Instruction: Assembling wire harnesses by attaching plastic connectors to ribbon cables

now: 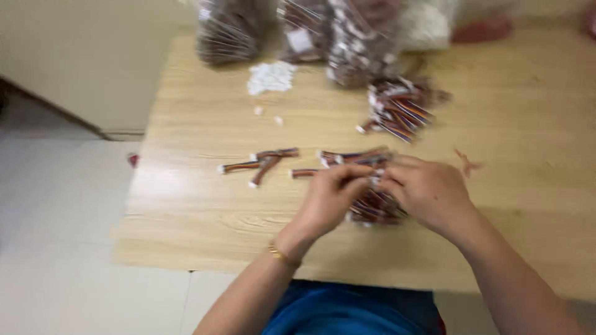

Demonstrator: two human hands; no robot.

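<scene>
Underneath, a pale wooden table [205, 205] stands on white floor tiles [56, 205].

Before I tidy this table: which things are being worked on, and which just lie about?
In hand:
left hand and right hand, on the wire bundle
loose wire pieces

Lying about:
clear bags
white connector pile
second wire heap
red scrap

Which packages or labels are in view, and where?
Clear plastic bag of reddish wire leads: table's far edge, left, bulging.
Two clear plastic bags of wire leads: far edge, centre, bearing a small white label.
White bag of small pieces: far edge, right of them, blurred.
</scene>
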